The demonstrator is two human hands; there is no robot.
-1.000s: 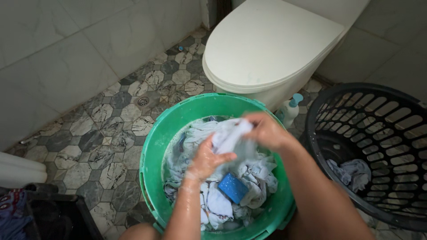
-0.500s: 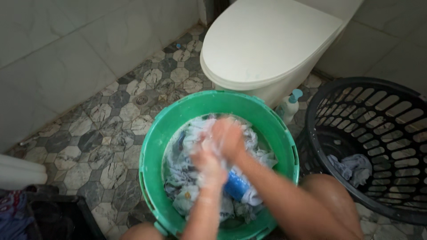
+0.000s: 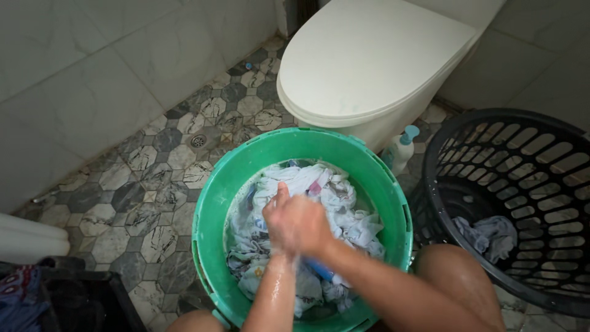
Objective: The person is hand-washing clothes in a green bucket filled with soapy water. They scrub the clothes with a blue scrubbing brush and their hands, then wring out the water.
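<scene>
Two hands (image 3: 295,224) over hexagon-tiled floor (image 3: 153,184)

Both wet hands meet over a round green plastic bucket (image 3: 212,209), the right hand (image 3: 307,224) overlapping the left hand (image 3: 276,221), pressed into soaked white laundry (image 3: 344,197). A blue item (image 3: 319,268) peeks beneath them. Behind stands a white toilet (image 3: 369,61); beside it, a black slotted laundry basket (image 3: 522,154) holding grey cloth (image 3: 491,237).

Single head-worn view, looking steeply down and close onto green bucket (image 3: 209,209); tiled floor (image 3: 153,178), toilet (image 3: 369,61) beyond.
</scene>
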